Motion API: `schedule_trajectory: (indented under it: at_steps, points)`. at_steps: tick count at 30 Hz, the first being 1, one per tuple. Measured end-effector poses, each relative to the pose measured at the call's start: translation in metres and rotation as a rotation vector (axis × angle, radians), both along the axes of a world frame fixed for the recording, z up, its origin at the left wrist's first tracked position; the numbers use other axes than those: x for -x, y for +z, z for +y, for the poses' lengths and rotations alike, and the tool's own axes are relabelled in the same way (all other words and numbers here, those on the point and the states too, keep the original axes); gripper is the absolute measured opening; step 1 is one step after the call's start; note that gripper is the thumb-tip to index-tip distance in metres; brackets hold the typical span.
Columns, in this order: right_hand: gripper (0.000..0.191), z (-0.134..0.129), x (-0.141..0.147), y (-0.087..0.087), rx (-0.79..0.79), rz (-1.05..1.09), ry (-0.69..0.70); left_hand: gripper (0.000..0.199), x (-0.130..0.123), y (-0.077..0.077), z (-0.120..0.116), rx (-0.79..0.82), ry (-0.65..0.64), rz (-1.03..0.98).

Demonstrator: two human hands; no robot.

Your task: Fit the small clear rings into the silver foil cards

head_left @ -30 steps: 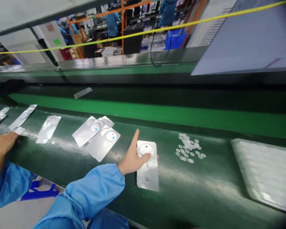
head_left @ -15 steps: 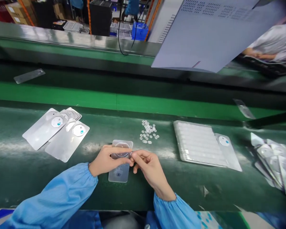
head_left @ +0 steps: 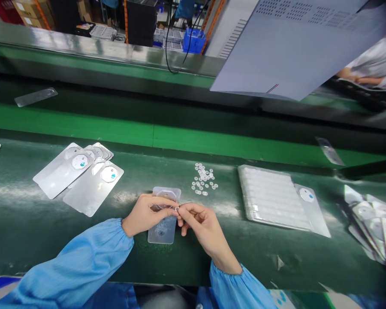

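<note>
My left hand (head_left: 149, 212) and my right hand (head_left: 201, 225) meet fingertip to fingertip at the middle front of the bench. Between them is a small whitish round piece (head_left: 176, 209), pinched by the thumb and index finger of each hand and mostly covered. Below the fingers lies a translucent plastic card (head_left: 162, 234) with an octagonal outline near its top, partly hidden by my left hand. Just beyond my right hand, several small clear rings (head_left: 204, 175) are scattered on the green surface.
Silvery cards with round white labels (head_left: 93, 191) overlap at left. A ribbed clear plastic tray (head_left: 273, 197) lies at right, a labelled card (head_left: 313, 210) beside it. More cards (head_left: 371, 219) pile at far right. A grey panel (head_left: 283, 51) hangs overhead; another person's hands (head_left: 360, 77) show beyond.
My left thumb has risen towards its index fingertip, closing on the small piece with my right fingers. The whole view has shifted slightly; the things on the bench lie as before.
</note>
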State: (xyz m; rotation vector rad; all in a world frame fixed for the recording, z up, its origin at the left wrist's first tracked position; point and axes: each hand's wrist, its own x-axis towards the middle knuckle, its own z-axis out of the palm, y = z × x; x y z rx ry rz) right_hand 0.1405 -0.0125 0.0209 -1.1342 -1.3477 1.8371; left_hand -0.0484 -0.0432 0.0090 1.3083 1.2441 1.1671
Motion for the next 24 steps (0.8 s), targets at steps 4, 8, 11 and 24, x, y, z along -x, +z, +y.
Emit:
schedule_trajectory:
  at_steps: [4,8,11,24]
  points:
    - [0.038,0.003,0.005,0.01,-0.151,-0.142,-0.069,0.064,0.002,-0.002,0.0,0.005,0.004,-0.024]
    - [0.04,0.002,0.013,0.012,-0.218,-0.241,-0.084,0.112,0.003,-0.002,-0.001,0.071,-0.053,-0.122]
    - [0.039,0.001,0.016,0.01,-0.269,-0.297,-0.099,0.122,0.003,-0.004,-0.002,0.063,-0.058,-0.144]
    - [0.042,0.001,0.023,0.011,-0.346,-0.351,-0.103,0.133,0.002,-0.002,-0.003,0.112,-0.053,-0.272]
